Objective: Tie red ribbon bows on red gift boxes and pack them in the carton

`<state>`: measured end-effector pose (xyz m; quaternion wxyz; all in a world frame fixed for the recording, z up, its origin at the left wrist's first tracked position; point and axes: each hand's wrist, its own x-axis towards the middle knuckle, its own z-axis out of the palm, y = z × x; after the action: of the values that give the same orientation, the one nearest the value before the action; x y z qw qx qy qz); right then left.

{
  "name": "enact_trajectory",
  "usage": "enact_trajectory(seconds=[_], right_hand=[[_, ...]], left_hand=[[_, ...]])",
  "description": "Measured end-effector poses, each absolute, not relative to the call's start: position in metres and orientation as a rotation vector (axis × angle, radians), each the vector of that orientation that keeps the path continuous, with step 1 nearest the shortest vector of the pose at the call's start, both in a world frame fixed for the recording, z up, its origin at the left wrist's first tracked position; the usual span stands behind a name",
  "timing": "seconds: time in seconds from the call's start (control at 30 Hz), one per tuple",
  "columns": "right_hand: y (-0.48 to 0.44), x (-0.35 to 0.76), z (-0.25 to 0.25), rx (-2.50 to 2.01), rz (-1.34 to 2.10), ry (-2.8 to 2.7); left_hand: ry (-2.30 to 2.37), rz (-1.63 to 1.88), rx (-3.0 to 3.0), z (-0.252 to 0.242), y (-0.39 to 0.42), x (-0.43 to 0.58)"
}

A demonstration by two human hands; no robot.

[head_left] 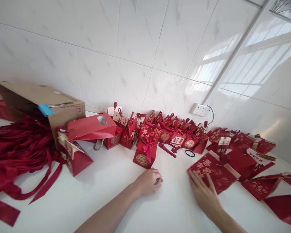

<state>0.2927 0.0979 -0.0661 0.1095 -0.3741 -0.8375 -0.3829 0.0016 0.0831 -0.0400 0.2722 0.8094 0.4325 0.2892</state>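
My left hand (149, 182) rests on the white table with its fingers curled; whether anything is inside them is hidden. Just behind it stands a small red box (145, 157) with a pink-red bow on top and a round gold emblem on its front. My right hand (205, 191) lies with its fingers spread on the front left part of a flat red bag (214, 171) with gold characters. A black ring (190, 153) and a pair of red-handled scissors (167, 149) lie on the table between and behind the hands.
Many small red boxes (177, 139) line the tiled wall. At the left, red ribbons (19, 155) spill from a cardboard box (65, 113) with a blue clip. More red boxes (260, 186) stand at the right. A white power strip (200, 110) is near the wall.
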Motion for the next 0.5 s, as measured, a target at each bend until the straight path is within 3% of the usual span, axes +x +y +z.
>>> enact_trajectory(seconds=[0.27, 0.4, 0.5], right_hand=[[0.171, 0.417, -0.033, -1.483, -0.789, -2.247], [0.176, 0.344, -0.002, -1.398, -0.674, -2.362], [0.151, 0.242, 0.026, -1.086, -0.626, -2.354]], left_hand=[[1.139, 0.768, 2.199, -0.042, 0.085, 0.003], [1.124, 0.768, 2.207, -0.043, 0.086, 0.004], [1.119, 0.765, 2.209, -0.043, 0.086, 0.006]])
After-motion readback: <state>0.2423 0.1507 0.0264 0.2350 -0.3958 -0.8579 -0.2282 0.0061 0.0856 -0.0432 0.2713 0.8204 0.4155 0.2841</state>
